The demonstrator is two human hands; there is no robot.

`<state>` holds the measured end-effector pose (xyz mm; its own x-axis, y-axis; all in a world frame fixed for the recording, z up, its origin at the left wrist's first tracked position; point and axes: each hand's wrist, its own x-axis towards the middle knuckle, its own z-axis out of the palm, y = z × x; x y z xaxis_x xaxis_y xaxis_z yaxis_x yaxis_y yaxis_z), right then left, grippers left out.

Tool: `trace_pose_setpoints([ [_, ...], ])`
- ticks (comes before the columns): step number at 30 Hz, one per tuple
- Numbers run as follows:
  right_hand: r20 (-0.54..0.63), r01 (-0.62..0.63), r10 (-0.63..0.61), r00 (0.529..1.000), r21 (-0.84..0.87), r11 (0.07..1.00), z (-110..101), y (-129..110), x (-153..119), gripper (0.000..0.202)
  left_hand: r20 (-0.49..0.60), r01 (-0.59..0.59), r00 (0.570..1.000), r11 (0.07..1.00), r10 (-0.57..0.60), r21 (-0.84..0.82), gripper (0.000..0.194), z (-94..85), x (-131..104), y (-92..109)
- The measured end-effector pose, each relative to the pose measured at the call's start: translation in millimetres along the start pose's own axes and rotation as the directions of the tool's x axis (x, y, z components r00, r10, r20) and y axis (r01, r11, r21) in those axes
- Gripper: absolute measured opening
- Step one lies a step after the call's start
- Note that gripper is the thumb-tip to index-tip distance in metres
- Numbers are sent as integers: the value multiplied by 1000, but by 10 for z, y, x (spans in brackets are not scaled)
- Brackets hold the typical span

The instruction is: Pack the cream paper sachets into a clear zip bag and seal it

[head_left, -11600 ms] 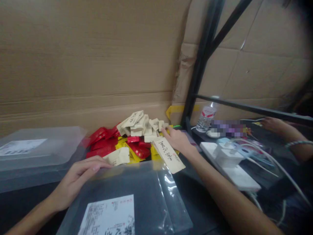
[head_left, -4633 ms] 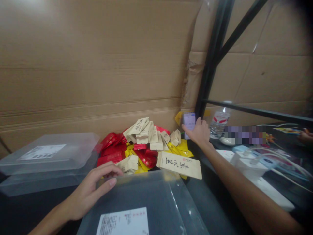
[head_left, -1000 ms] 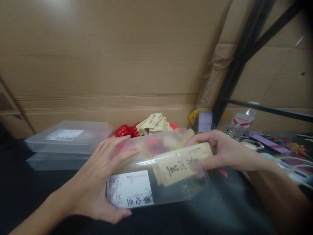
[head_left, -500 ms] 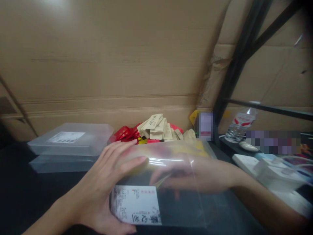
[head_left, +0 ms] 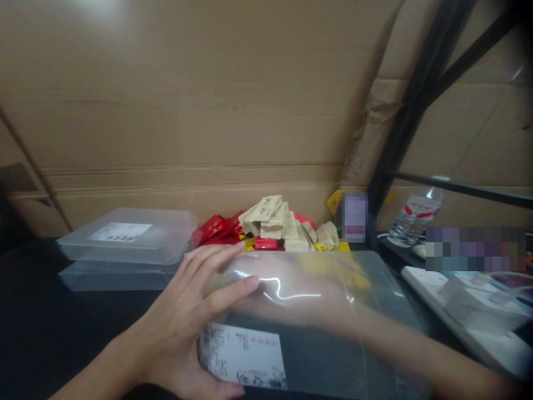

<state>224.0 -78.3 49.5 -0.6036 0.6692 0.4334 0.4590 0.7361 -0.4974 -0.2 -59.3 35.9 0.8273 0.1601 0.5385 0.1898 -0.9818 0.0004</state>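
Dark table [head_left: 62,333]; fingers [head_left: 220,272] seemingly clasping bag [head_left: 316,344]

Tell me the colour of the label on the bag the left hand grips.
White label with dark print and some red, head view.

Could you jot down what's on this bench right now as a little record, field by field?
Left hand: left hand grips the near-left edge of a clear plastic bag with a white label
Right hand: right hand is inside that bag, seen blurred through the plastic; whether it holds anything cannot be told
Behind the bag: pile of red, yellow and beige packets
Left side: stack of clear bags
Right side: water bottle, white power strip
Backdrop: cardboard wall
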Motion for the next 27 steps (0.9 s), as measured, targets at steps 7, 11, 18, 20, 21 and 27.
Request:
trace_pose_setpoints([
  [7, -20, -188, 188, 982, -223, 957, 231, 24, 87, 44, -20, -9, 1000, 1000, 9, 2, 114, -18, -10, -20],
  [11, -9, -218, 226, 974, -312, 925, 285, 75, 43, 37, -62, -26, 998, 1000, 26, -12, 116, -15, -19, -44],
  [18, 108, -167, 197, 974, -237, 957, 166, 13, 58, 34, -100, -86, 992, 995, 81, -47, 110, 19, -7, -40],
  [20, 153, -76, 99, 983, -154, 985, 128, -44, 52, 39, -96, -80, 993, 995, 75, -57, 110, 28, -3, -39],
  [21, 180, -17, 35, 983, -100, 995, 115, -72, 43, 42, -97, -74, 993, 995, 68, -64, 111, 33, -6, -43],
  [27, 322, 130, -170, 931, 142, 981, -21, -184, -37, 40, -106, -32, 994, 999, 30, -12, 122, 27, -76, -146],
])
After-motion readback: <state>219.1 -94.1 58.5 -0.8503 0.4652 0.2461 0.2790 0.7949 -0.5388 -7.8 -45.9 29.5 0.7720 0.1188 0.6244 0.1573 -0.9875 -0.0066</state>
